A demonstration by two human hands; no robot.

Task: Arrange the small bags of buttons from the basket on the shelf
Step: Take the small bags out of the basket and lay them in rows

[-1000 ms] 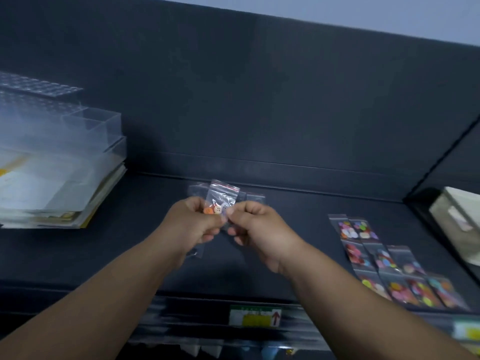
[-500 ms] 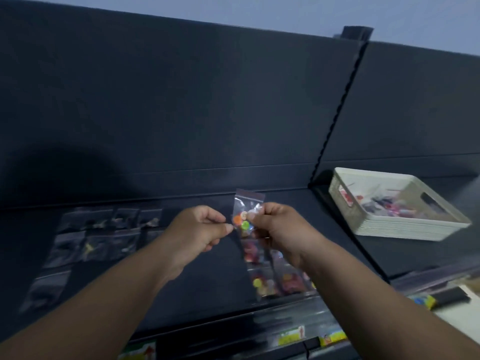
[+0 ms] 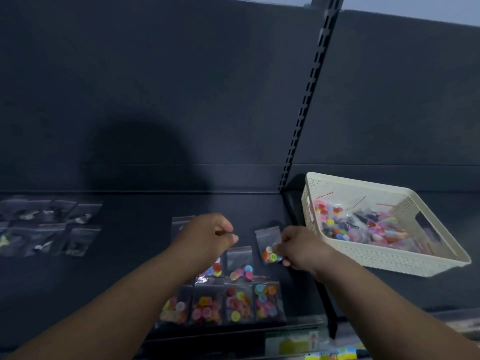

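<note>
Dark blue shelf [image 3: 117, 281] boards fill the view, with a green and yellow label [image 3: 288, 342] on the front edge. Closest to the edge, four small bags of bright buttons [image 3: 239, 302] lie side by side in a row. Just behind them lies a second row of bags [image 3: 240, 263]. The left hand [image 3: 205, 237] hangs over this second row with its fingers curled in, and nothing shows in it. The right hand [image 3: 301, 248] pinches one little bag [image 3: 270, 245] at the right end of that row; whether it touches the shelf is hard to tell. Farther right sits a white basket [image 3: 389, 258], tilted, with more bags in it. Far left lie some dark bags [image 3: 49, 224]. A post with holes [image 3: 309, 100] runs up the back wall.
</note>
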